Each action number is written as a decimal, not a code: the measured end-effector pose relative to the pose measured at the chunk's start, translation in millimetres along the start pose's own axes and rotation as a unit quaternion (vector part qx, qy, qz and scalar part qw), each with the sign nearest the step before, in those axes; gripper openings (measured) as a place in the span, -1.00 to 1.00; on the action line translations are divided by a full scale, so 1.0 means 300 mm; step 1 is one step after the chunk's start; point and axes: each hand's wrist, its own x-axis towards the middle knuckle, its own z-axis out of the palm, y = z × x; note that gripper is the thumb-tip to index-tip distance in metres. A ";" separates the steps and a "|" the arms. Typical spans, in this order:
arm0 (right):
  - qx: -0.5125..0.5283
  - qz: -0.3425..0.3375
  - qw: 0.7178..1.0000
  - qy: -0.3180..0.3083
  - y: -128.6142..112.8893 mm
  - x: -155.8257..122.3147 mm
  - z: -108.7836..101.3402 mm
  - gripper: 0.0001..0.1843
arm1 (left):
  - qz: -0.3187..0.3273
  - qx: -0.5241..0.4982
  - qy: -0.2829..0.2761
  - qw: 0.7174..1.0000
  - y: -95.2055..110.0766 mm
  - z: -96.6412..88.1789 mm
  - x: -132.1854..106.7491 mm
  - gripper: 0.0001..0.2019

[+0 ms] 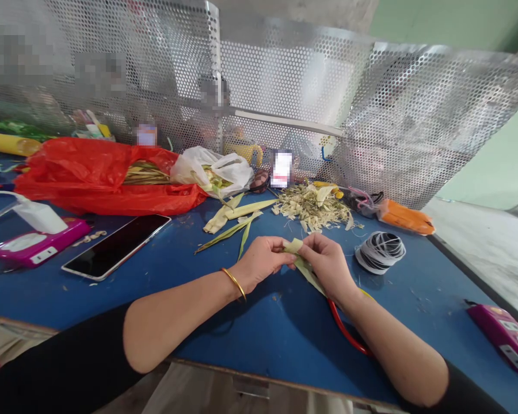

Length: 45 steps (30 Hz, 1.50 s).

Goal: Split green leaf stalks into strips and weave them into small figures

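Observation:
A pale green corn husk strip (309,276) is pinched between the fingertips of both my hands above the blue table. My left hand (259,261), with a gold bangle at the wrist, grips its upper end. My right hand (331,267) holds the same husk close beside it, and the strip's tail hangs down under this hand. Partly hidden below my right forearm lies a red and yellow looped handle (345,330), which looks like scissors. Several loose husk pieces (242,213) lie just beyond my left hand. To the right stands a spool of black and white thread (380,253).
A heap of husk scraps (313,207) lies at the back. Red (90,172) and white (216,172) plastic bags, a phone (116,247) and a purple power strip (38,244) are left. Right are an orange packet (406,217) and another power strip (505,339). Perforated metal panels (280,86) stand behind.

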 end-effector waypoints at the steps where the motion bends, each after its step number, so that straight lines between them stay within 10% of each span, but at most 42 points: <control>1: -0.006 -0.004 1.000 -0.009 0.000 -0.001 -0.001 -0.71 | -0.004 0.001 0.007 1.000 -0.001 0.000 0.001 -0.88; 13: -0.115 -0.076 0.989 -0.059 -0.050 0.031 -0.064 -0.81 | -0.070 -0.115 0.065 0.989 0.025 -0.014 0.006 -0.92; 32: -0.245 -0.100 0.952 -0.152 -0.043 0.020 -0.060 -0.73 | 0.000 0.129 -0.084 0.988 -0.032 0.000 -0.003 -0.83; 45: 0.056 0.043 0.990 -0.120 -0.054 0.017 -0.060 -0.55 | 0.017 0.179 -0.199 0.963 0.008 -0.003 -0.022 -0.75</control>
